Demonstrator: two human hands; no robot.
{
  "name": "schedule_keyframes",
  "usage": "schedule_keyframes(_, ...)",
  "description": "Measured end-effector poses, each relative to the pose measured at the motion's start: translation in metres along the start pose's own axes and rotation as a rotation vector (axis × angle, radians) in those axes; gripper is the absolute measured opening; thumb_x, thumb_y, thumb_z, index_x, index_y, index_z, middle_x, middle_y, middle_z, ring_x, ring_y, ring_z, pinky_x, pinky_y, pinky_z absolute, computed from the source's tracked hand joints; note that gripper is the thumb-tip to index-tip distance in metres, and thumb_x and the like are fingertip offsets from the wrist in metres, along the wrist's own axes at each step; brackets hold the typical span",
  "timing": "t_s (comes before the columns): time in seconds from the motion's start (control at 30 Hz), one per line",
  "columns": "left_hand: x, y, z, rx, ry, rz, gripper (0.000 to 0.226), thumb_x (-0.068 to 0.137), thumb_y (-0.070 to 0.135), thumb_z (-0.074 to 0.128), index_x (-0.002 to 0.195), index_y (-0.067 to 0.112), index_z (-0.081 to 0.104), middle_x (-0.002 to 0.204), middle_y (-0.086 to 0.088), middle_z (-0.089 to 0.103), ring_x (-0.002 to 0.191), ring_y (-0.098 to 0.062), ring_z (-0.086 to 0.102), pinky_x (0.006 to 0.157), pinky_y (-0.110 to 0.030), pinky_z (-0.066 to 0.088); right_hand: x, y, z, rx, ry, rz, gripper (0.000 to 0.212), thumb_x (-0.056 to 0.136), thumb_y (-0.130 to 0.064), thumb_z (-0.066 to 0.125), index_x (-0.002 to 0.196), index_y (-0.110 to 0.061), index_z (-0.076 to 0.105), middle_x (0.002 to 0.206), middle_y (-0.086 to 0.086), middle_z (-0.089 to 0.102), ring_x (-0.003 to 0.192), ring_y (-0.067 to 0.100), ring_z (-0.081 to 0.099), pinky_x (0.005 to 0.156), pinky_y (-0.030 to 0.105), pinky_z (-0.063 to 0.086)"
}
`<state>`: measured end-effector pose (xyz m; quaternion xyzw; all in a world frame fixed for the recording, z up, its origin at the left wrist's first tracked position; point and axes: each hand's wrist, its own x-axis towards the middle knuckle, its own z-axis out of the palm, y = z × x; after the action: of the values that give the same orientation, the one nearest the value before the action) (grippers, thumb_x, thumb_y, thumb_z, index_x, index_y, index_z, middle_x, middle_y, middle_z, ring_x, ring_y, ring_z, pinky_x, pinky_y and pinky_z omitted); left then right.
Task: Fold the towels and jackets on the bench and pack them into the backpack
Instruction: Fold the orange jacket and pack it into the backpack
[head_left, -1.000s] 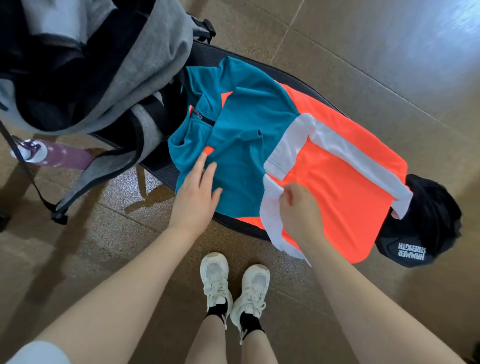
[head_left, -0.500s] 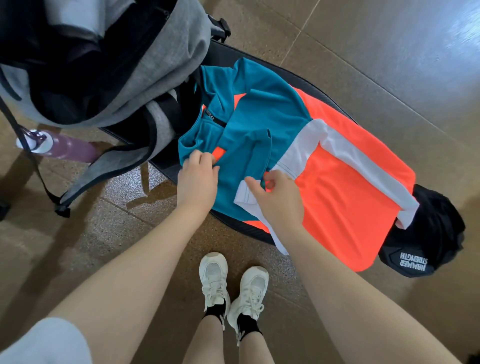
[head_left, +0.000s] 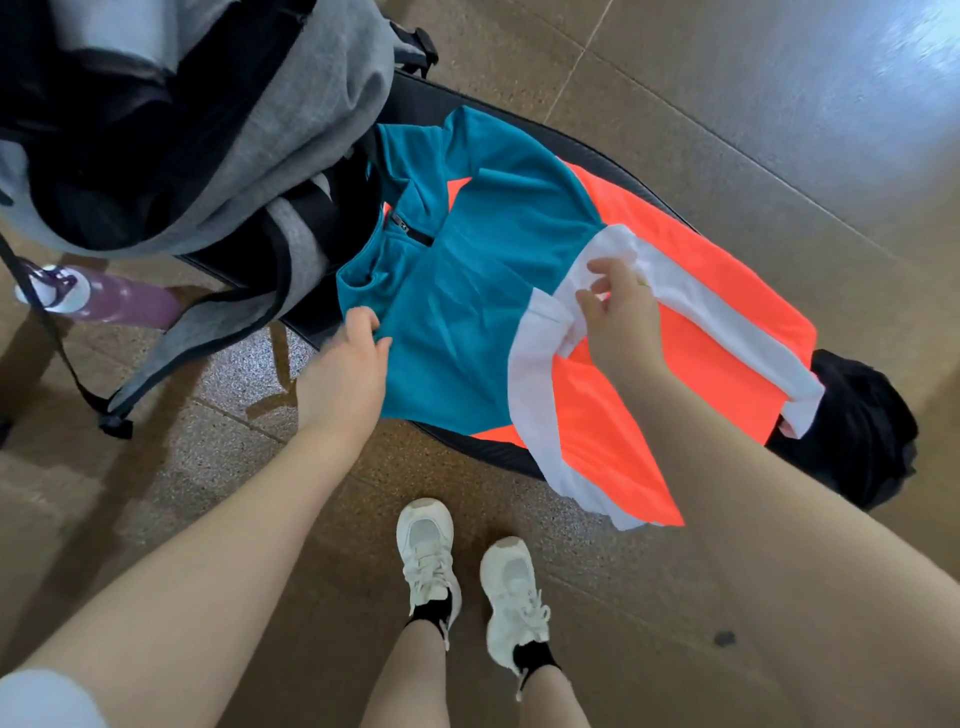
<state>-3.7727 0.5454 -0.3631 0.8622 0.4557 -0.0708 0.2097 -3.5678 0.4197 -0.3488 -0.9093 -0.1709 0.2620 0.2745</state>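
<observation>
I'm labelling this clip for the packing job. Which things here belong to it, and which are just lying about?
Part of the job:
teal, orange and white jacket, gripped by left hand and right hand
black bench
grey backpack
black garment at the bench's end, possibly

Just lying about:
purple bottle

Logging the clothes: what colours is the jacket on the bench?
Teal, bright orange and white bands on the jacket, seen in the head view.

backpack (head_left: 291, 130): cut off by the top and left edges
bench (head_left: 498, 111): mostly hidden under the jacket (head_left: 483, 291) and backpack
bottle (head_left: 104, 301): partly behind a strap
left hand (head_left: 348, 374) fingertips: tucked under the jacket's edge
</observation>
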Motion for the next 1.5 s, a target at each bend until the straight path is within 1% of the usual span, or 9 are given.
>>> schedule_keyframes(0.17,-0.024,0.017,0.026,0.001,0.184,0.618,0.043,0.068,0.003,0.072,0.101,0.012,0.046,0.100,-0.007,0.038,0.085,-0.028,0.041,0.067,-0.040,0.041,-0.086,0.041,-0.006,-0.053,0.074,-0.051,0.006,0.090,-0.016,0.054,0.088,-0.011,0.056,0.079,0.001,0.057,0.071,0.019,0.049,0.067,0.037,0.038)
schedule_keyframes(0.27,-0.053,0.044,0.046,0.065,0.048,1.019,0.039,0.068,-0.004,0.051,0.102,0.015,0.046,0.105,-0.007,0.040,0.074,-0.026,0.050,0.057,-0.033,0.041,-0.144,0.084,-0.004,-0.131,-0.062,0.043,0.012,0.092,-0.021,0.054,0.084,-0.013,0.057,0.074,0.002,0.062,0.072,0.029,0.058,0.061,0.037,0.038)
schedule_keyframes(0.37,-0.069,0.064,0.069,0.154,-0.031,1.160,0.046,0.068,0.003,0.030,0.107,0.015,0.051,0.115,-0.011,0.058,0.070,-0.027,0.061,0.052,-0.028,0.045,-0.169,0.117,0.003,-0.177,-0.088,0.027,0.014,0.094,-0.023,0.051,0.089,-0.013,0.060,0.086,0.003,0.061,0.081,0.030,0.060,0.062,0.037,0.038)
schedule_keyframes(0.53,-0.071,0.082,0.079,0.230,-0.054,1.159,0.040,0.069,0.009,0.035,0.087,0.010,0.071,0.090,-0.012,0.070,0.058,-0.026,0.062,0.046,-0.026,0.045,-0.177,0.124,0.020,-0.155,-0.090,-0.126,0.040,0.087,-0.038,0.039,0.098,-0.010,0.064,0.093,0.007,0.064,0.080,0.032,0.062,0.063,0.036,0.047)
schedule_keyframes(0.73,-0.067,0.089,0.066,0.157,-0.023,1.123,0.014,0.078,0.011,0.046,0.073,0.012,0.060,0.068,-0.006,0.055,0.053,-0.025,0.049,0.042,-0.029,0.036,-0.179,0.120,0.035,-0.267,0.024,-0.140,0.046,0.071,-0.036,0.073,0.106,-0.010,0.059,0.093,0.007,0.062,0.080,0.029,0.061,0.063,0.034,0.049)
schedule_keyframes(1.0,-0.071,0.092,0.054,0.008,-0.109,0.929,0.017,0.090,0.037,0.035,0.088,0.022,0.042,0.071,-0.003,0.061,0.045,-0.027,0.053,0.034,-0.032,0.040,-0.151,0.116,0.015,-0.402,0.153,0.037,0.022,0.058,-0.011,0.074,0.073,-0.016,0.059,0.072,0.004,0.062,0.071,0.030,0.060,0.058,0.034,0.042)
schedule_keyframes(1.17,-0.065,0.097,0.052,0.132,-0.013,0.883,0.026,0.090,0.035,0.037,0.081,0.015,0.051,0.064,-0.005,0.054,0.041,-0.029,0.050,0.037,-0.022,0.026,-0.149,0.142,-0.019,-0.170,0.057,0.177,0.015,0.082,-0.011,0.053,0.096,-0.012,0.057,0.097,0.008,0.062,0.088,0.035,0.057,0.070,0.040,0.039)
schedule_keyframes(1.43,-0.064,0.121,0.068,0.316,0.044,0.831,0.020,0.068,0.005,0.069,0.062,0.008,0.050,0.059,-0.010,0.046,0.044,-0.027,0.047,0.039,-0.022,0.020,-0.136,0.182,-0.067,-0.564,-0.140,0.267,0.010,0.079,-0.011,0.046,0.073,-0.015,0.052,0.078,0.009,0.059,0.087,0.033,0.054,0.078,0.037,0.032)
schedule_keyframes(1.5,-0.057,0.124,0.070,0.330,0.089,0.827,0.011,0.062,-0.002,0.057,0.060,0.007,0.050,0.059,-0.011,0.047,0.043,-0.026,0.048,0.039,-0.022,0.022,-0.119,0.180,-0.078,-0.604,-0.253,0.307,0.015,0.078,-0.009,0.045,0.067,-0.018,0.048,0.078,0.007,0.057,0.088,0.031,0.053,0.082,0.037,0.032)
